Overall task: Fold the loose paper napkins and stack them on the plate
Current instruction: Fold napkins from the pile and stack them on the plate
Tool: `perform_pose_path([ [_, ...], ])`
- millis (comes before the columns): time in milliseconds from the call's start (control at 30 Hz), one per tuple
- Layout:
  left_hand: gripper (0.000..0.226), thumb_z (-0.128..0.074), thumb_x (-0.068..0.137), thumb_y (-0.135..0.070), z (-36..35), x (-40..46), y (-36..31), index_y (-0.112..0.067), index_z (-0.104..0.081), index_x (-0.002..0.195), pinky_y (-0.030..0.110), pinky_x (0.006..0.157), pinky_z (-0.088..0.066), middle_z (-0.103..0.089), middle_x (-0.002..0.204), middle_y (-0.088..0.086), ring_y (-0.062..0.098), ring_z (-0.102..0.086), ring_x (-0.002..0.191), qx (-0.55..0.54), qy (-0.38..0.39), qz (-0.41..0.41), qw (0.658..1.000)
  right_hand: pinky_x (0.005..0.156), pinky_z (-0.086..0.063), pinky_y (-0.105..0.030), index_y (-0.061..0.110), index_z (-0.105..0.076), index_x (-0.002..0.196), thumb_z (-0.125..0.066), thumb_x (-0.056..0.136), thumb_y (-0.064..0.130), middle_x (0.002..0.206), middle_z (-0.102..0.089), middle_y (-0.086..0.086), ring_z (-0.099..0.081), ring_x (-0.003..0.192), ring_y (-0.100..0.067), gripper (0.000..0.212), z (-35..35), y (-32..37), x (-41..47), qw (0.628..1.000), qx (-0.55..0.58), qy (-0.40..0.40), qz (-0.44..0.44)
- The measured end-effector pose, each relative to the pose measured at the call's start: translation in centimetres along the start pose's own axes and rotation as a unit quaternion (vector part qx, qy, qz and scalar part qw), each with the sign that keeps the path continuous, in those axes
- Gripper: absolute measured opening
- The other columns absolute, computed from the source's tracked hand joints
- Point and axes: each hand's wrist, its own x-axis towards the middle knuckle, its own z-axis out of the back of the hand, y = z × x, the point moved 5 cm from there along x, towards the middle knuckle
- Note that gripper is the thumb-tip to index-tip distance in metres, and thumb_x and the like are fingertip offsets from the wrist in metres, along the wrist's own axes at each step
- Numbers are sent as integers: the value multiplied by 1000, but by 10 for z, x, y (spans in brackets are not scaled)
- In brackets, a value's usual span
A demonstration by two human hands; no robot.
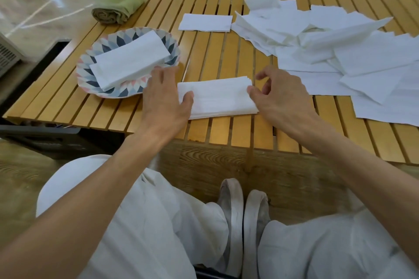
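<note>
Folded paper napkin (pixel 217 97): flat layered white rectangle, near centre of slatted wooden worktop (pixel 238 56). Left hand (pixel 164 99): grip wide, fingers straight, thumb pressing left end of napkin. Right hand (pixel 281 95): grip narrow, thumb and curled fingers pinching right edge. Round plate (pixel 88 65) with blue, grey and pink petal pattern at left, carrying stacked folded napkins (pixel 131 59). Loose napkins (pixel 340 47): crumpled heap of thin white sheets, right. Single folded napkin (pixel 205 22) far centre. Rolled green cloth (pixel 119 3), soft, far left.
</note>
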Motion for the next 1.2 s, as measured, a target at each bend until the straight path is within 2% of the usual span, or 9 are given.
perform_pose_path([
  [67, 52, -50, 101, -31, -8, -6, -14, -17, -33, 148, 40, 117, -27, -31, 154, 5, 20, -29, 142, 10, 36, -77, 996, 107, -41, -42, 25, -47, 143, -51, 101, 43, 136, -54, -1, -50, 126, -21, 46, -4, 15, -7, 993, -69, 12, 91],
  [133, 57, -33, 105, -39, -26, -13, -23, -16, -20, 156, 39, 123, -13, -15, 164, 3, 17, -10, 151, 46, 108, -140, 983, 121, -19, -40, 25, -27, 156, -35, 104, 48, 162, -27, 0, -24, 149, -21, 57, -21, 23, -14, 977, -124, 79, 152],
  [233, 65, -13, 103, -48, -47, -16, -18, -15, 0, 157, 38, 124, 3, 4, 166, 2, 15, 9, 152, 126, 184, -131, 966, 122, 3, -35, 24, -6, 160, -13, 103, 57, 169, 1, 3, 6, 154, -14, 67, -49, 15, -19, 957, -177, 155, 172],
  [400, 68, -12, 102, -51, -55, -17, -10, -14, 7, 156, 39, 123, 7, 11, 165, 3, 16, 13, 151, 153, 221, -106, 957, 125, 5, -40, 24, 4, 160, -8, 99, 65, 167, 12, 3, 15, 153, -13, 74, -61, 2, -18, 944, -219, 176, 174],
  [600, 69, -11, 102, -53, -52, -15, -12, -16, 8, 156, 41, 122, 9, 13, 165, 2, 16, 17, 150, 162, 236, -88, 954, 126, 3, -41, 25, 1, 160, -13, 100, 64, 168, 9, 3, 12, 153, -13, 73, -51, 5, -18, 950, -190, 191, 160],
  [767, 64, -28, 103, -48, -50, 6, -77, -17, -12, 157, 42, 123, 4, 2, 166, 3, 21, 10, 152, 126, 190, -124, 966, 125, -6, -48, 26, -20, 158, -31, 104, 52, 169, -2, -4, 1, 155, -21, 61, 2, -25, -6, 971, -192, 123, 76],
  [900, 50, -37, 103, -43, -73, 18, -146, -15, -41, 145, 42, 118, -17, -27, 159, 9, 27, -17, 148, 88, 174, -171, 966, 122, -18, -47, 21, -28, 156, -45, 101, 48, 165, -19, -9, -16, 152, -26, 63, 49, -68, -4, 976, -189, 104, -8],
  [1000, 37, -46, 101, -36, -93, 25, -185, -16, -55, 132, 40, 103, -36, -51, 134, 8, 26, -43, 127, 50, 174, -186, 966, 111, -36, -46, 20, -41, 149, -59, 96, 42, 152, -43, -9, -42, 137, -29, 60, 84, -96, -5, 983, -146, 80, -78],
  [1200, 28, -51, 98, -30, -132, 38, -257, -19, -60, 122, 38, 98, -42, -59, 123, 2, 23, -52, 117, 4, 158, -228, 961, 102, -39, -39, 17, -44, 146, -61, 97, 32, 149, -47, -4, -44, 136, -24, 54, 143, -135, -8, 983, -96, -9, -155],
])
